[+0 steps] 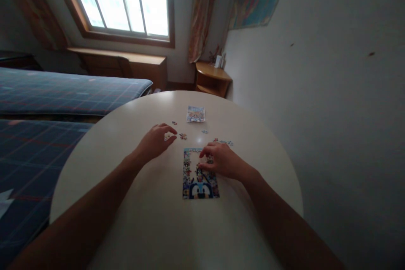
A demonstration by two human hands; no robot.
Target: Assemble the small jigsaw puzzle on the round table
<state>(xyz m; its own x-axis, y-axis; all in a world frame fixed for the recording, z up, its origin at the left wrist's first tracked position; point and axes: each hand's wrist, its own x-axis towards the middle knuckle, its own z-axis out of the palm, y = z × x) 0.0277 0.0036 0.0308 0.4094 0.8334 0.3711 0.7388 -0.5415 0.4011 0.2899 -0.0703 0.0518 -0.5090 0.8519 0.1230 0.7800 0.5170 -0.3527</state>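
A jigsaw puzzle (201,190), partly filled in, lies on the round white table (158,228). Its lower part shows a blue dog's face, and a bare pale patch shows in its upper middle. My right hand (223,160) rests over the puzzle's upper right, thumb and forefinger apart, with no piece visible between them; some of the puzzle is hidden under it. Left of the puzzle, my left hand (155,141) hovers at the table with thumb and fingers parted around a few loose pieces. Close to its fingertips lies a small cluster of puzzle pieces (183,136).
Beyond the puzzle lies a small picture packet (195,114). More loose pieces (226,142) sit past my right hand, with a pale blue piece (204,131) nearby. A plaid-covered bed (63,93) stands left, a wall (332,114) right, and a corner cabinet (212,74) behind.
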